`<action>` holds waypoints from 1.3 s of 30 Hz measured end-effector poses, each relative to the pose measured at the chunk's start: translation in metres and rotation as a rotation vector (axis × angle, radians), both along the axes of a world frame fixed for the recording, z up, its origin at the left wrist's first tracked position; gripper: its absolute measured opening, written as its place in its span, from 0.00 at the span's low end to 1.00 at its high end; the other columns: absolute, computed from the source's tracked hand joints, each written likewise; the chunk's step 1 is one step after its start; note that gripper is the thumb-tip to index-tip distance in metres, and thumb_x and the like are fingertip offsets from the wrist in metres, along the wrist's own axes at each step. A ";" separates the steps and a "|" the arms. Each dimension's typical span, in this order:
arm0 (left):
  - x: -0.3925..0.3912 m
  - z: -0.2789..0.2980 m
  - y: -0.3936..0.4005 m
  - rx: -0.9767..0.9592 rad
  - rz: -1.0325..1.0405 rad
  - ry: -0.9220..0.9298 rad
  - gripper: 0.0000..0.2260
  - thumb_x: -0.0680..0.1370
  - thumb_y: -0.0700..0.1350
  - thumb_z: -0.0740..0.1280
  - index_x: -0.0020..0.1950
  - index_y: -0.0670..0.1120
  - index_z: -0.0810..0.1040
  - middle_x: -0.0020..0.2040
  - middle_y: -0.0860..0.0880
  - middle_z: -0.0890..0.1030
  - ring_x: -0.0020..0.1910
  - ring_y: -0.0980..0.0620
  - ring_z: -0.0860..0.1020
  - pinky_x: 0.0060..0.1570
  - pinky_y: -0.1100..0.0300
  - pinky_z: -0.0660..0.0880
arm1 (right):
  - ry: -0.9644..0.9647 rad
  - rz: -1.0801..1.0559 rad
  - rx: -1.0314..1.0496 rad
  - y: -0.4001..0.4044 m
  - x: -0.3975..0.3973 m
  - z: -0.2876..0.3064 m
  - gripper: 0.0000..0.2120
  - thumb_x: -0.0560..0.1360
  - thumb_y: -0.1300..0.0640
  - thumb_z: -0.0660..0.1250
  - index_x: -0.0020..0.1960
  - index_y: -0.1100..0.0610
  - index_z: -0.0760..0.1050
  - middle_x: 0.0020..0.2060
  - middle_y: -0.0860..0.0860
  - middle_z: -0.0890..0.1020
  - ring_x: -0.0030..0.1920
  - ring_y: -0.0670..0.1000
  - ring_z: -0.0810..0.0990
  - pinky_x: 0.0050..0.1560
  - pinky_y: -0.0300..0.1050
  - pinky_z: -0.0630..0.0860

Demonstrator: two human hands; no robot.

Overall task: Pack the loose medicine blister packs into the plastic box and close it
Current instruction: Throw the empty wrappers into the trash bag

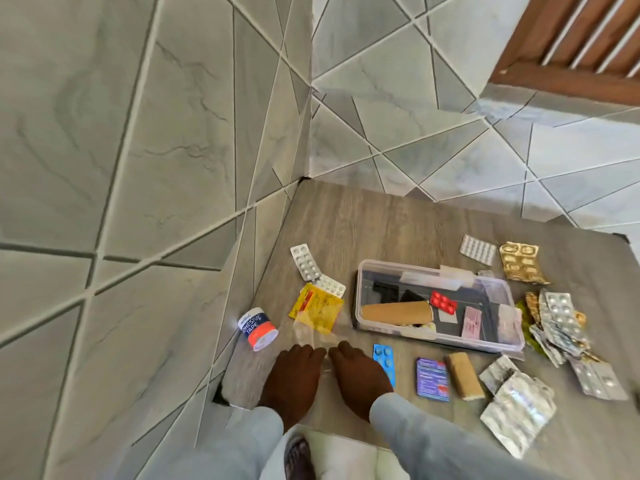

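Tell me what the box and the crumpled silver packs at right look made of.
Box: clear, glossy plastic by the look; the contents show through its walls. Silver packs: thin metal foil, probably; mirror-bright glints and sharp creases. Whether they have a plastic backing can't be told.

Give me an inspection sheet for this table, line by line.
Surface: wood-grain table, in a tiled corner.
Job's things: clear plastic box open, partly filled; blister packs loose around it, a silver heap to its right, blue pack in front.
Clutter: adhesive tape roll, yellow sachet, purple carton.
Hands: left hand and right hand side by side on clear plastic; grip unclear.
Cables: nothing seen.
Surroundings: tiled walls, wooden louvred frame.
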State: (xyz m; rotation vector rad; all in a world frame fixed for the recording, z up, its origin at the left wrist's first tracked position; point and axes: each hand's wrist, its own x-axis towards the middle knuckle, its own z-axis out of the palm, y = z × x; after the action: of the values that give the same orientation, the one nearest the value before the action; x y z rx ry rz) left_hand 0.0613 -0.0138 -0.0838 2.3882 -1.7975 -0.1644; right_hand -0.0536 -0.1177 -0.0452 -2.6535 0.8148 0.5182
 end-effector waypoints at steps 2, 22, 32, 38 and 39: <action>0.005 0.009 -0.002 -0.053 0.030 0.034 0.15 0.69 0.46 0.56 0.54 0.53 0.73 0.39 0.53 0.80 0.37 0.50 0.80 0.35 0.57 0.78 | -0.011 0.008 -0.022 0.000 0.003 0.006 0.18 0.78 0.61 0.55 0.68 0.56 0.66 0.63 0.58 0.72 0.61 0.62 0.73 0.56 0.57 0.75; -0.144 0.156 -0.127 -0.406 -0.289 0.606 0.10 0.65 0.56 0.67 0.43 0.56 0.79 0.51 0.55 0.82 0.53 0.59 0.76 0.59 0.63 0.67 | -0.827 -0.661 -0.068 -0.066 -0.229 0.119 0.10 0.71 0.45 0.65 0.47 0.49 0.79 0.47 0.43 0.81 0.53 0.50 0.77 0.58 0.47 0.70; -0.362 0.167 -0.180 -0.227 -0.100 0.948 0.07 0.69 0.40 0.72 0.40 0.51 0.79 0.38 0.49 0.83 0.39 0.50 0.81 0.39 0.58 0.75 | -1.077 -1.182 0.102 -0.084 -0.456 0.134 0.09 0.74 0.65 0.63 0.41 0.52 0.77 0.32 0.52 0.83 0.34 0.53 0.83 0.37 0.48 0.78; -0.419 0.154 -0.217 -0.151 -0.075 0.972 0.07 0.70 0.39 0.72 0.46 0.47 0.80 0.37 0.53 0.82 0.34 0.58 0.78 0.32 0.70 0.71 | -1.205 -1.391 0.474 -0.104 -0.494 0.132 0.08 0.77 0.67 0.58 0.44 0.60 0.75 0.35 0.56 0.78 0.36 0.55 0.78 0.33 0.43 0.72; -0.423 0.150 -0.224 -0.135 -0.071 0.967 0.07 0.70 0.40 0.72 0.46 0.48 0.80 0.37 0.53 0.82 0.36 0.55 0.79 0.34 0.66 0.72 | -1.201 -1.419 0.488 -0.108 -0.497 0.126 0.08 0.78 0.66 0.58 0.44 0.60 0.75 0.35 0.56 0.78 0.35 0.54 0.79 0.33 0.43 0.73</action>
State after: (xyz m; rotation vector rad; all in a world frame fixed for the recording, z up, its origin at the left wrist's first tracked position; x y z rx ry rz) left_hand -0.3620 -0.2379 0.0660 1.6529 -1.3320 -0.9684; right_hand -0.5511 -0.2261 0.0811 -0.9956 1.4409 -0.9703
